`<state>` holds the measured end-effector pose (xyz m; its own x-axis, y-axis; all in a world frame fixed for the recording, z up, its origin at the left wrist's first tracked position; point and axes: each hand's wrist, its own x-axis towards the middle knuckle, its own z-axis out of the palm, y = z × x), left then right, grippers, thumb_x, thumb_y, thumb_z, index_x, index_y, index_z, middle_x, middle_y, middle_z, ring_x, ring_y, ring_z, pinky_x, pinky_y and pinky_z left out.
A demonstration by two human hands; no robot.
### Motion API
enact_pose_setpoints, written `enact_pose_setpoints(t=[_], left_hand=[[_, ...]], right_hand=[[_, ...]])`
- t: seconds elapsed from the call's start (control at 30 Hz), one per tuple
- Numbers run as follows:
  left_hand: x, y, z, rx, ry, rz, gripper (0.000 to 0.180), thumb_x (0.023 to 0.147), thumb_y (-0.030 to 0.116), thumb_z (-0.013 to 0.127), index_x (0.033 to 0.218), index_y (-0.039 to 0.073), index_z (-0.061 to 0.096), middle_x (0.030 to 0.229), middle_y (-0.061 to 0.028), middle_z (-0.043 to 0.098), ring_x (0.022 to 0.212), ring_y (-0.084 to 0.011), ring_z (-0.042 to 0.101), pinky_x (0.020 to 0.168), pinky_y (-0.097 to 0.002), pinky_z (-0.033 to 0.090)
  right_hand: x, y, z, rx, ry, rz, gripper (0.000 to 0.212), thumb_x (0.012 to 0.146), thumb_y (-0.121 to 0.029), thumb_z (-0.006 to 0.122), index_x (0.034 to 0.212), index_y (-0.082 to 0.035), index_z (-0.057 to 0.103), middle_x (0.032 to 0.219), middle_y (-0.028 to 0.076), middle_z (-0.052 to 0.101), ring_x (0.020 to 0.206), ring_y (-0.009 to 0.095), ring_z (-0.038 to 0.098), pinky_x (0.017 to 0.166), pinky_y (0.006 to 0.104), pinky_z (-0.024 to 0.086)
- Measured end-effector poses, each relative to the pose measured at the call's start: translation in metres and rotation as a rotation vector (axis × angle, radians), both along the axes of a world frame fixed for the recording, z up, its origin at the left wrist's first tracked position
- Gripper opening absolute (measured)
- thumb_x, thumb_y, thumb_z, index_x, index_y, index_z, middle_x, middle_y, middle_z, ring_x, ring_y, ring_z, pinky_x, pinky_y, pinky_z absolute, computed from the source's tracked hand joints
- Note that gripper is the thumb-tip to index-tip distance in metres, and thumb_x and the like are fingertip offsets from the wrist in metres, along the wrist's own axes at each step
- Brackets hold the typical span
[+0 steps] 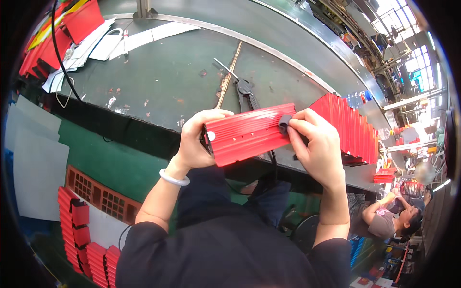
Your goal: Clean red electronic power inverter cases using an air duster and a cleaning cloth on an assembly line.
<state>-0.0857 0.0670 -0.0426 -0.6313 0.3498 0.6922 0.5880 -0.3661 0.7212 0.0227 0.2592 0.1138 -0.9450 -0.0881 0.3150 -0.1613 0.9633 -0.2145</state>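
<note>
Red ribbed casing (249, 133) is hanging between the hands by the workbench's (168, 81) near edge. From here I am seeing the left hand (196, 137) clasping its end; the right hand (314, 141) is pinching a dark-grey piece (284, 123) against it. A round white label (211, 136) is showing, any print too small for me.

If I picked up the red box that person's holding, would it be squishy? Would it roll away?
The red box probably feels stiff, since its ridged side looks straight and metallic. It likely won't roll, because its shape looks long and boxy. It might be a bit slippery: its surface looks shiny.
</note>
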Motion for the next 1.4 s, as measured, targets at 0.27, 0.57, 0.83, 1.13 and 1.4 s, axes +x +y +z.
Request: enact_pose_setpoints(t=[0.27, 0.57, 0.83, 1.13, 1.4], left_hand=[[0.004, 0.001, 0.003, 0.028, 0.025, 0.045, 0.054, 0.059, 0.011, 0.085, 0.104, 0.001, 0.057, 0.103, -0.0182, 0.066, 0.093, -0.0277, 0.065, 0.084, -0.0348, 0.051], [0.005, 0.001, 0.0, -0.006, 0.033, 0.048, 0.055, 0.058, 0.012, 0.084, 0.105, 0.003, 0.058, 0.104, -0.0169, 0.066, 0.093, -0.0276, 0.066, 0.083, -0.0351, 0.052], [0.002, 0.003, 0.002, 0.009, 0.009, 0.069, 0.054, 0.057, 0.015, 0.086, 0.101, 0.003, 0.057, 0.102, -0.0149, 0.067, 0.091, -0.0274, 0.066, 0.083, -0.0343, 0.051], [0.001, 0.002, 0.007, 0.025, -0.042, 0.002, 0.056, 0.06, 0.013, 0.087, 0.107, 0.002, 0.057, 0.103, -0.0119, 0.065, 0.093, -0.0218, 0.065, 0.086, -0.0317, 0.05], [0.004, -0.001, 0.004, -0.1, -0.124, 0.059, 0.06, 0.062, 0.011, 0.085, 0.112, 0.001, 0.054, 0.108, -0.0127, 0.063, 0.098, -0.0209, 0.062, 0.09, -0.032, 0.048]], right_hand=[[-0.002, -0.058, -0.006, -0.011, 0.013, 0.129, 0.006, 0.075, 0.0, 0.066, 0.078, 0.0, 0.06, 0.074, 0.01, 0.055, 0.064, 0.027, 0.058, 0.057, 0.0339, 0.047], [-0.006, -0.077, -0.01, 0.054, -0.032, 0.334, 0.016, 0.07, -0.004, 0.067, 0.085, -0.005, 0.062, 0.077, 0.006, 0.053, 0.068, 0.024, 0.057, 0.06, 0.0351, 0.047], [0.002, 0.005, 0.0, 0.06, 0.001, 0.003, 0.006, 0.077, -0.003, 0.064, 0.082, 0.0, 0.062, 0.079, 0.013, 0.056, 0.074, 0.032, 0.058, 0.066, 0.0393, 0.046], [0.001, 0.011, 0.001, 0.012, 0.01, -0.093, 0.008, 0.081, -0.002, 0.062, 0.087, 0.003, 0.062, 0.083, 0.014, 0.059, 0.071, 0.033, 0.059, 0.063, 0.0366, 0.047], [0.006, 0.019, 0.008, -0.114, 0.147, -0.087, 0.006, 0.086, 0.003, 0.057, 0.091, 0.003, 0.058, 0.08, 0.012, 0.053, 0.069, 0.024, 0.054, 0.064, 0.0302, 0.044]])
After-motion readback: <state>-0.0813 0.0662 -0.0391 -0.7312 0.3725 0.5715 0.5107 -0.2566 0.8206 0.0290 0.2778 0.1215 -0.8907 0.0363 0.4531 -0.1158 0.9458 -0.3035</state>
